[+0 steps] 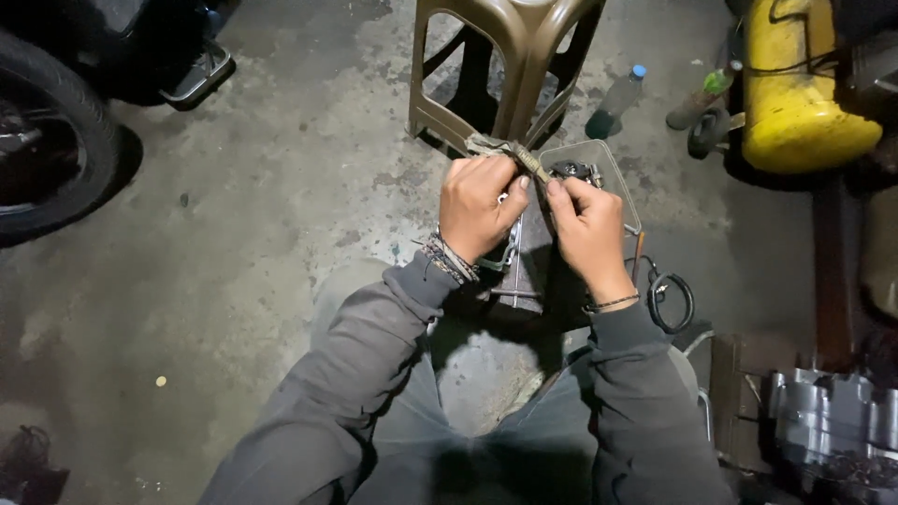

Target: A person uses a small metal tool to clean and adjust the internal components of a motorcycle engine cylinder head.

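Note:
My left hand (478, 206) grips a small metal part with a brush-like or toothed strip (510, 152) sticking out above the knuckles. My right hand (589, 229) closes on the same piece from the right, fingertips pinching near its end. Both hands hover over a dark metal block (528, 266) on the floor between my knees. What lies inside the fists is hidden. Grey sleeves and wrist bracelets cover both arms.
A clear plastic tray (613, 173) with small dark parts sits behind my right hand. A brown plastic stool (510, 56) stands ahead. A motorcycle tyre (56, 131) is at left, a yellow tank (795, 93) and bottle (617, 98) at right, engine parts (832, 411) lower right.

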